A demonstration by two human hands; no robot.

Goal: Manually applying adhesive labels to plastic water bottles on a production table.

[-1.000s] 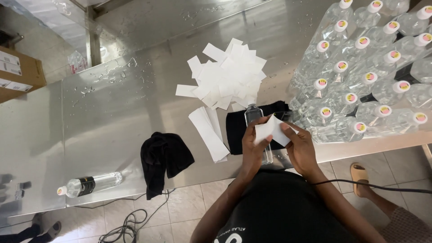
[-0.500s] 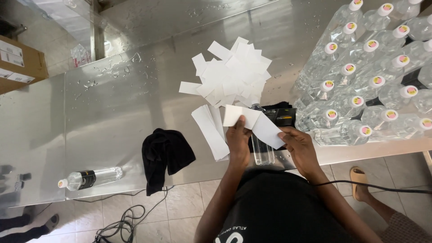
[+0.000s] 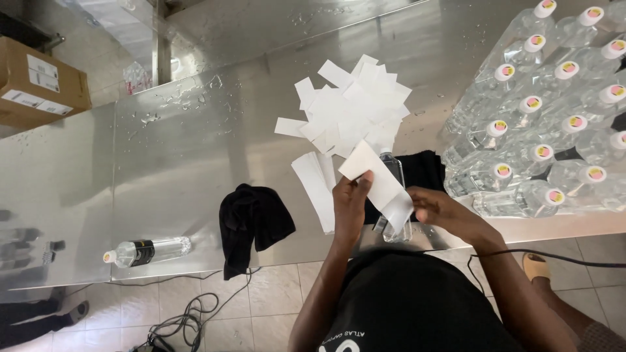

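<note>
A: What is held at the table edge, and by which hand?

B: One white label strip [image 3: 377,184] is gripped by the left hand [image 3: 351,207], whose fingers are closed on its upper part. The strip's lower end is pinched by the right hand [image 3: 442,212]. The strip is laid slantwise over one clear unlabelled bottle [image 3: 393,195], which lies on a black cloth [image 3: 427,171] at the near edge of the steel table [image 3: 176,163]. Whether the bottle itself is touched by either hand cannot be told.

A: How many cloths are seen?

B: Two are counted: the one under the bottle and a second crumpled cloth [image 3: 253,225], well to the left and draped over the table edge.

A: And loose labels?

B: One heap of white slips [image 3: 352,111] is seen behind the hands; its pieces overlap too much for an exact count. A small stack of long strips [image 3: 316,189] is laid just left of the left hand.

A: Other bottles?

B: One labelled bottle [image 3: 147,249] is lying alone far left. A wrapped group of capped bottles [image 3: 554,117] is stacked at the right, with about fifteen caps visible. One cardboard box [image 3: 39,88] is placed at the upper left.
</note>
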